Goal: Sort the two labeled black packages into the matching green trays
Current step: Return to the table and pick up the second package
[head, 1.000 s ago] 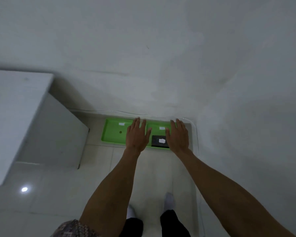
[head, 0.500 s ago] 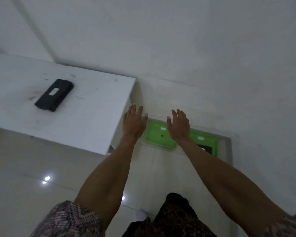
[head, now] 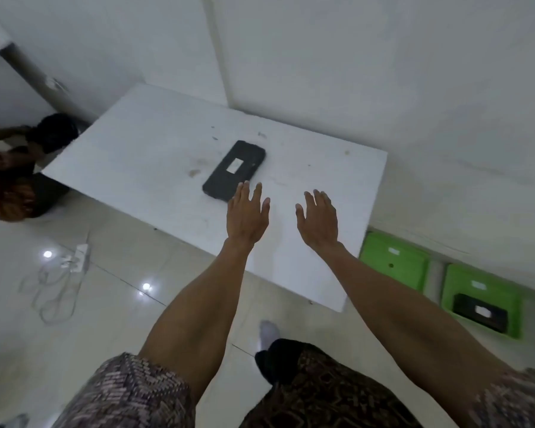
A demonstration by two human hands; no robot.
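A black package (head: 233,170) with a white label lies flat on the white table (head: 155,162). My left hand (head: 247,217) hovers open just below it, fingertips close to its near corner. My right hand (head: 318,222) is open over the table, further right. Two green trays stand on the floor at the right: the left tray (head: 394,264) has a small white label and nothing in it, the right tray (head: 488,288) holds a second black package (head: 480,312) with a white label.
A white wall rises behind the table. Another person (head: 16,168) crouches at the far left by the table's corner. A white power strip with cables (head: 74,257) lies on the tiled floor. My foot in a white sock (head: 267,333) stands near the table's front edge.
My view has swung left from the trays to the table. Both hands, still open and holding nothing, have moved from above the trays to over the table near the black package.
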